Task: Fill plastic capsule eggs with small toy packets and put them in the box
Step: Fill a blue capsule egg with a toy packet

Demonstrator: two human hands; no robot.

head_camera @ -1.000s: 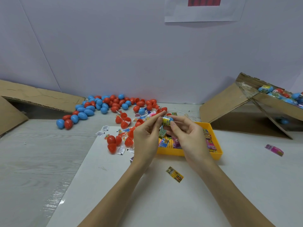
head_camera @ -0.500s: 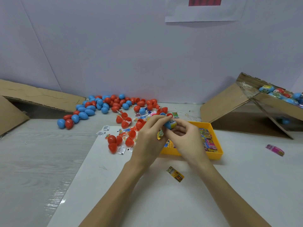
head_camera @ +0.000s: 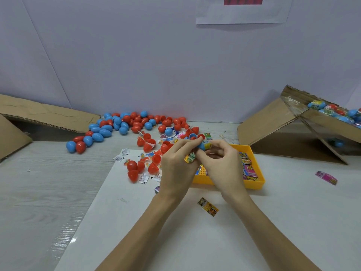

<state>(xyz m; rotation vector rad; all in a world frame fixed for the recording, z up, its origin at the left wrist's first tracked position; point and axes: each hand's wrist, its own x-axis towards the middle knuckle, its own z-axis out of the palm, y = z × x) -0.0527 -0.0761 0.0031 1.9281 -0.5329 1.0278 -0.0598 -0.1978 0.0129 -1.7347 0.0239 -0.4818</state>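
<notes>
Both hands meet above the yellow tray (head_camera: 254, 183). My left hand (head_camera: 176, 167) and my right hand (head_camera: 222, 165) pinch a blue capsule egg (head_camera: 202, 146) between their fingertips, with a yellow-green packet (head_camera: 207, 144) at its open end. A second small packet (head_camera: 191, 157) sticks out under my left hand's fingers. The tray holds several colourful toy packets (head_camera: 248, 169). Red and blue eggs (head_camera: 125, 126) lie in a pile behind and left. The cardboard box (head_camera: 273, 122) at the right holds several filled eggs (head_camera: 332, 112).
A flattened cardboard box (head_camera: 39, 116) lies at the far left. Loose packets lie on the white sheet: one yellow (head_camera: 208, 206) near my right wrist, one pink (head_camera: 325, 177) at the right. Open red egg halves (head_camera: 140, 167) and small white packets (head_camera: 121, 155) sit left of my hands.
My hands have turned the blue egg and closed in around it; the packet now shows at the egg's right end. The hands stay above the tray.
</notes>
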